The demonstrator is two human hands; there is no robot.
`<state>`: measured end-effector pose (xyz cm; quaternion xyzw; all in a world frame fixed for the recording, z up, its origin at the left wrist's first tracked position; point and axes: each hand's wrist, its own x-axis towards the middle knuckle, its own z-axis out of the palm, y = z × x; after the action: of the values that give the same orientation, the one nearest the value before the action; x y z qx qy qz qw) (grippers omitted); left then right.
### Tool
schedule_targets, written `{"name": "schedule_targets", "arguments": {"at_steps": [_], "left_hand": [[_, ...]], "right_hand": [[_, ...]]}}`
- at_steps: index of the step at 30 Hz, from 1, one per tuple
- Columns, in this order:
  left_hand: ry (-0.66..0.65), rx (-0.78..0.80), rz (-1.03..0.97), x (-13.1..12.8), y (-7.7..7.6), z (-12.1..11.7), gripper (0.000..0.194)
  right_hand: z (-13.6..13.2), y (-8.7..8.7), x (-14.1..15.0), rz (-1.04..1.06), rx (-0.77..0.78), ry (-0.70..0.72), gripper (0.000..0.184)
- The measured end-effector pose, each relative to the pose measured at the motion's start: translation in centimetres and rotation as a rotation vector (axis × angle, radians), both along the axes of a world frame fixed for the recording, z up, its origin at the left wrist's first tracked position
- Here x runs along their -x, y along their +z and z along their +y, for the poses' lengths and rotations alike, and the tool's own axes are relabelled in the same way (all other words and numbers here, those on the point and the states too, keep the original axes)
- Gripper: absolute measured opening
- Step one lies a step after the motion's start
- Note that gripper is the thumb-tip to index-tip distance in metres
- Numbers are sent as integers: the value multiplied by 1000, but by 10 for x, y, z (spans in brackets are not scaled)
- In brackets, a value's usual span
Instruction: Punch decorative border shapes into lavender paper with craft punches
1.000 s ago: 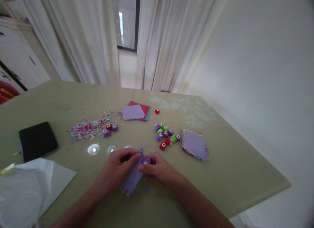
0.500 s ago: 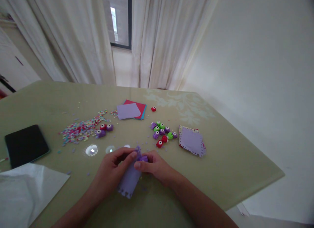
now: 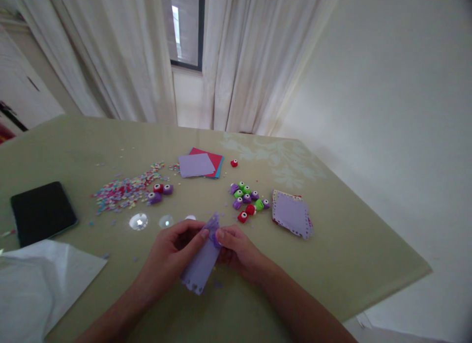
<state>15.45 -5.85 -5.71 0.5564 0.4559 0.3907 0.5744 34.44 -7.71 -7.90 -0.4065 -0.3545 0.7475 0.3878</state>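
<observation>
A folded lilac paper (image 3: 202, 268) with small holes punched along its edges slants between my hands. My left hand (image 3: 175, 244) pinches it near the upper left edge, thumb on top. My right hand (image 3: 241, 252) is closed on a small purple craft punch (image 3: 215, 240) at the paper's right edge, with the thumb over it; the fingers hide most of the punch. Beyond my right hand lies a cluster of purple, green and red craft punches (image 3: 247, 196) with eye-like tops. A stack of punched paper sheets (image 3: 292, 213), lilac on top, lies to the right.
Multicoloured confetti (image 3: 125, 189) spreads at left, beside three more punches (image 3: 155, 198). Plain coloured sheets (image 3: 197, 165) and a lone red punch (image 3: 234, 163) lie farther back. A black tablet-like device (image 3: 43, 213), white sheet (image 3: 47, 284) and round clear discs (image 3: 138, 221) rest nearer me.
The purple punch has shifted onto the paper's right edge, and my right thumb now covers more of it. The paper has turned slightly. The whole view has shifted a little.
</observation>
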Motion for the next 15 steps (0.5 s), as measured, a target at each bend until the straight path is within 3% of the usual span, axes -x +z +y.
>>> {"name": "schedule_targets", "arguments": {"at_steps": [5,15], "left_hand": [[7,11,3,-2,0,1,31],[-123,68,-76,2,5,-3,51]], "right_hand": [[0,3,1,30,41,-19,64],[0,4,1,-247,-268,-29,55]]}}
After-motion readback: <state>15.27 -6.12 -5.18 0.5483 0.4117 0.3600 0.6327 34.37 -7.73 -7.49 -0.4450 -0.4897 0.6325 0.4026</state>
